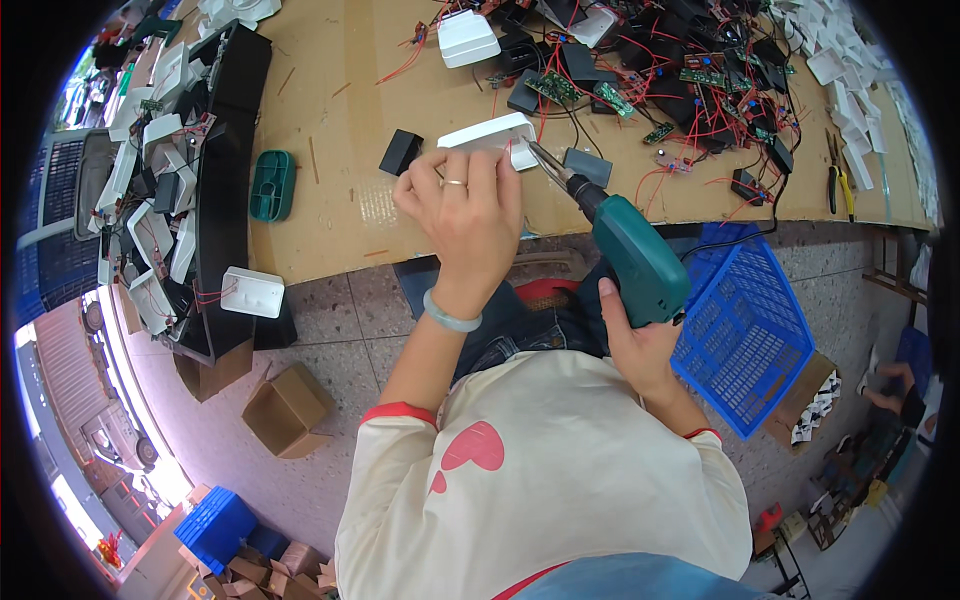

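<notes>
My left hand [468,210] reaches over the table's near side, fingers bent onto the near edge of a shallow white plastic case [488,130]. Part of that case is hidden behind the fingers. Gripped in my right hand [640,345] is a green pistol-shaped soldering gun [640,255] with a black collar and a slim forked metal tip. Its tip meets the right end of the white case, near my left fingertips; whether it touches anything there is too small to tell. A small black box [401,152] lies left of the case, and a dark flat block [587,167] lies right of it.
Black boxes, red wires and green circuit boards [613,98] heap up at the table's far right. White cases [848,100] pile beyond them. Pliers [838,180] lie at the right. A green tray [272,186] and a full black bin [235,80] stand left; a blue crate [745,335] is below the table edge.
</notes>
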Motion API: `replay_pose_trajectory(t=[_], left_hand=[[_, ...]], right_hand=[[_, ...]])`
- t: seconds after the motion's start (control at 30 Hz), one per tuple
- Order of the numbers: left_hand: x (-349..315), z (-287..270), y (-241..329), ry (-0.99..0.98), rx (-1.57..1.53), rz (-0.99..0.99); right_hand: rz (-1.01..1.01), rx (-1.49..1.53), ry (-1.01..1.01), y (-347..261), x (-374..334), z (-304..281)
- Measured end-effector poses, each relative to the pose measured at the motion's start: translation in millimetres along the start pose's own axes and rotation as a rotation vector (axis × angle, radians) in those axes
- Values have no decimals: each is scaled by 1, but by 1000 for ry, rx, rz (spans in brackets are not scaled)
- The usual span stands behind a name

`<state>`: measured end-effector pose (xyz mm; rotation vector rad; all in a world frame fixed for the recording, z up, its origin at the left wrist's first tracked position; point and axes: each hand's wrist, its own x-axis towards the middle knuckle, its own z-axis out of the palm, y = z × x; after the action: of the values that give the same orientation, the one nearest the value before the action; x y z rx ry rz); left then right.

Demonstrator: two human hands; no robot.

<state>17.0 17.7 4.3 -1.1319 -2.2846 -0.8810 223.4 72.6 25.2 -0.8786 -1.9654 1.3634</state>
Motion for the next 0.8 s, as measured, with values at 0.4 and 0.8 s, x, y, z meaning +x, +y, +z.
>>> replay_pose_trajectory(t=[0.4,0.8], left_hand=[[11,13,-1,15,115,68],[10,22,-3,-10,142,82]], right_hand=[[-74,-34,34,7,8,8],[-78,-56,68,12,13,14]])
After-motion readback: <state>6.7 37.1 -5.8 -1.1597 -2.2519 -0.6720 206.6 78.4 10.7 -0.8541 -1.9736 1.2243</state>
